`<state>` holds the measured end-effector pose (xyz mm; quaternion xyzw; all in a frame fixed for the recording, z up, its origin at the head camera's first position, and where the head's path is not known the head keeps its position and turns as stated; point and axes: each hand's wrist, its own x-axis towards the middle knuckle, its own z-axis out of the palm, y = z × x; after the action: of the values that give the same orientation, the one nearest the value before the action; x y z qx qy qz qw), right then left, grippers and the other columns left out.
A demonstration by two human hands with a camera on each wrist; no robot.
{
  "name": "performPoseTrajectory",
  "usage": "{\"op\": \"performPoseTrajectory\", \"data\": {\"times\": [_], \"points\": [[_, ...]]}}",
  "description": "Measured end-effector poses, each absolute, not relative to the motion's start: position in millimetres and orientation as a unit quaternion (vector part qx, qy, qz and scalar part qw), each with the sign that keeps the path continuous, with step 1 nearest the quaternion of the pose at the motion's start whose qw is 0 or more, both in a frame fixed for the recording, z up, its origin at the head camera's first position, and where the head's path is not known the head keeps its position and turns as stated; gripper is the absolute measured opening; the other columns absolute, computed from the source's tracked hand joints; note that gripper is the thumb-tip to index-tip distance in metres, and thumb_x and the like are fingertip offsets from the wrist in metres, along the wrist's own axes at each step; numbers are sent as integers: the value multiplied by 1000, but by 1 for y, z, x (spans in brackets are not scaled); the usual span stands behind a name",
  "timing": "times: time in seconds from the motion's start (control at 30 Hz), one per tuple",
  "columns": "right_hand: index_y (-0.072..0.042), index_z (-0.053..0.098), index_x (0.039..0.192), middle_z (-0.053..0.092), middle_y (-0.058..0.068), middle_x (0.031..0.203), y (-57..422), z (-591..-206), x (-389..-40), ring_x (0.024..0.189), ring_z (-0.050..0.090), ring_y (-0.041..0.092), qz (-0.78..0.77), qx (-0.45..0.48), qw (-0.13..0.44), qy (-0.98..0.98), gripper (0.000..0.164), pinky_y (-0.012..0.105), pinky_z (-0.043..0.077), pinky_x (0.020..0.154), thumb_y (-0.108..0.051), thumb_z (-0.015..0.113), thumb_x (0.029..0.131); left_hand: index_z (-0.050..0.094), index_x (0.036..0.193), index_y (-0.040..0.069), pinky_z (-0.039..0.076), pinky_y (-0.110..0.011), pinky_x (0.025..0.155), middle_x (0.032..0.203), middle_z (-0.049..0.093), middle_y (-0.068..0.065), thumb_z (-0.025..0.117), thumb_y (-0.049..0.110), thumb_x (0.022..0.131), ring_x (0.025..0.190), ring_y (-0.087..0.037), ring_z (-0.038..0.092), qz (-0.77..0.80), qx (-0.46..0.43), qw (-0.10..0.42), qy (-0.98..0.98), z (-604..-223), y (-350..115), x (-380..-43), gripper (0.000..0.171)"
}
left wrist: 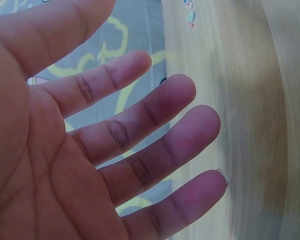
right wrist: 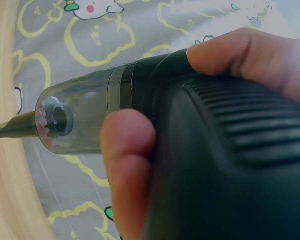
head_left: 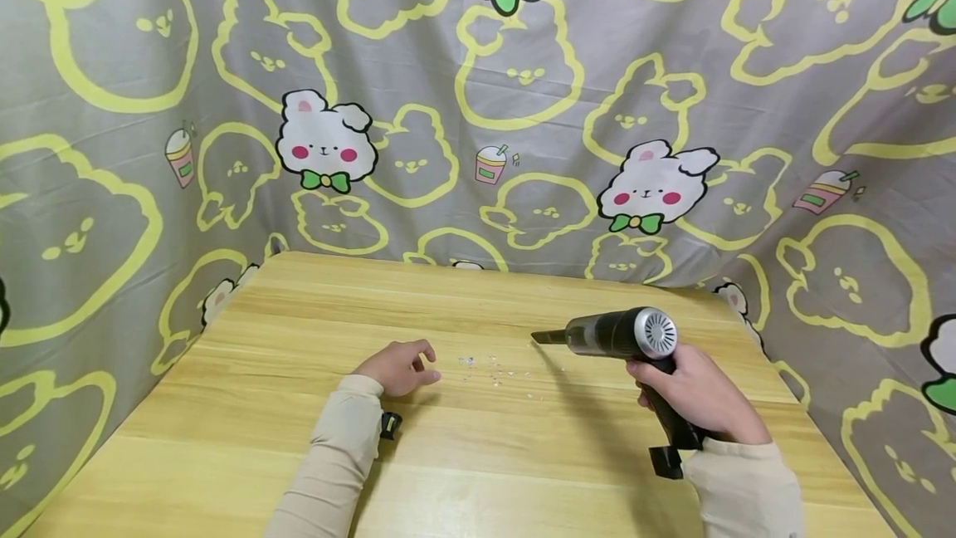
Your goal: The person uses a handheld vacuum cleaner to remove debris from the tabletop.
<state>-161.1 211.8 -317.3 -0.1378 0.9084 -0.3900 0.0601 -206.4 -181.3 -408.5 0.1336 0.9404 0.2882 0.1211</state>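
Observation:
My right hand grips the black handle of a handheld vacuum cleaner. Its narrow flat nozzle points left, low over the wooden table. In the right wrist view, some pale pinkish bits sit inside the clear dust cup, around its inner tube. Small light scraps lie scattered on the table between the nozzle and my left hand. That hand holds nothing; its fingers are spread and slightly bent in the left wrist view, near the left side of the scraps.
The wooden table has a light grain and runs back to a grey curtain with yellow outlines and white cartoon heads. The curtain also hangs along the left and right sides. A black wrist mount shows beside my left sleeve.

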Motion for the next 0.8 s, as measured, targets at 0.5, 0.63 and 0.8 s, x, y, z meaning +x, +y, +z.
{"op": "performPoseTrajectory", "data": {"times": [0.5, 0.63, 0.8], "points": [[4, 57, 109, 62, 9, 65, 209, -324, -166, 61, 62, 21, -415, -144, 72, 896, 34, 33, 49, 56, -25, 61, 92, 57, 111, 8, 50, -44, 77, 96, 64, -10, 63, 26, 93, 84, -22, 59, 291, 130, 120, 940, -410, -186, -208, 26], [4, 57, 108, 62, 9, 65, 209, -325, -167, 61, 62, 21, -413, -147, 72, 896, 33, 33, 49, 56, -25, 61, 92, 57, 111, 9, 50, -44, 77, 97, 64, -10, 63, 26, 93, 84, -22, 59, 290, 131, 119, 941, -409, -187, -209, 26], [4, 57, 106, 62, 8, 65, 208, -326, -168, 61, 62, 20, -408, -143, 72, 899, 34, 32, 49, 56, -26, 61, 92, 57, 111, 9, 50, -44, 77, 97, 64, -10, 62, 26, 93, 84, -22, 59, 292, 128, 121, 940, -409, -187, -208, 26]]}}
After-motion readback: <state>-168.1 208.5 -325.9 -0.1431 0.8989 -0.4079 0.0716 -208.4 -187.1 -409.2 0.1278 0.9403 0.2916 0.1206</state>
